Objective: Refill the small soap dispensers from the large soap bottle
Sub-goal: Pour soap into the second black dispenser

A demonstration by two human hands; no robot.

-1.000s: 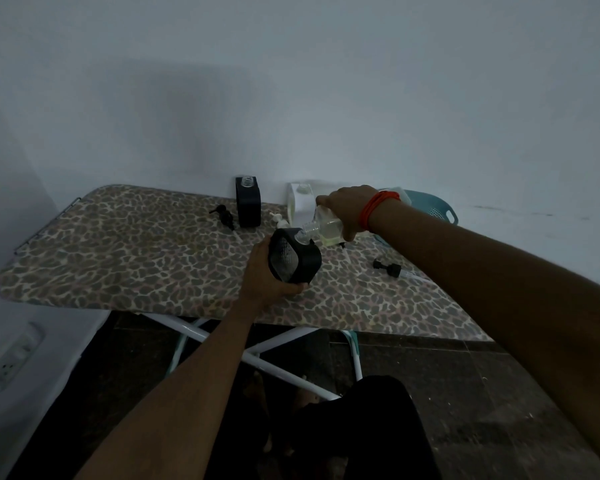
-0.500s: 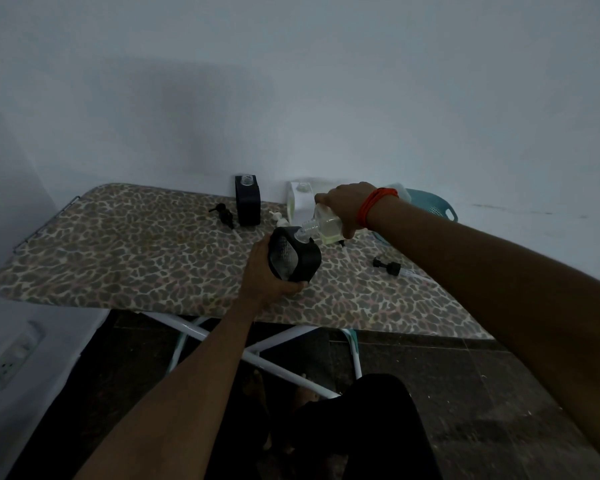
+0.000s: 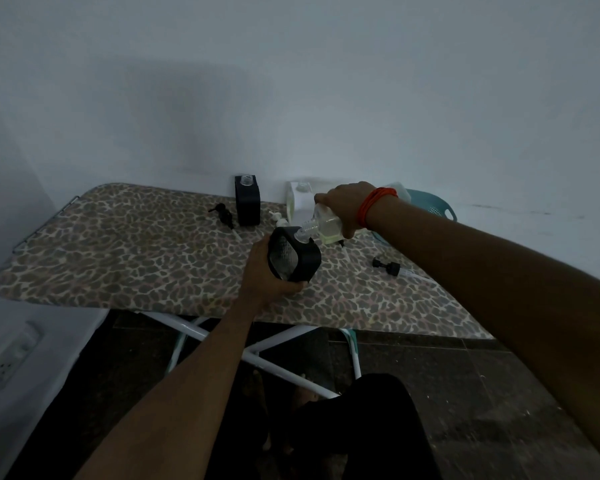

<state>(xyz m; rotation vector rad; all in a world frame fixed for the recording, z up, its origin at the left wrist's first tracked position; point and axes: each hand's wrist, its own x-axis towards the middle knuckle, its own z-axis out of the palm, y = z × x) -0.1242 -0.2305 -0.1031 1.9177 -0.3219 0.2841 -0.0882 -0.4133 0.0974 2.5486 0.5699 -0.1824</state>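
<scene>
My left hand [image 3: 261, 271] grips a small black soap dispenser [image 3: 293, 255] and holds it tilted just above the leopard-print ironing board [image 3: 118, 258]. My right hand [image 3: 347, 206] holds a clear soap bottle [image 3: 323, 223] tipped down to the left, with pale liquid inside. Its neck meets the black dispenser's open top. A second black dispenser [image 3: 247, 204] stands open at the board's far edge, and a white dispenser [image 3: 300, 202] stands open to its right, partly hidden by my right hand.
A black pump head [image 3: 224, 215] lies left of the far black dispenser, a white pump [image 3: 280, 220] behind the held one, and another black pump [image 3: 388, 266] lies at the right. A teal basket [image 3: 430, 206] sits behind my right wrist. A wall socket [image 3: 9, 362] is low left.
The view has shifted very slightly. Both hands keep the bottle's neck at the black dispenser's opening with no clear movement.
</scene>
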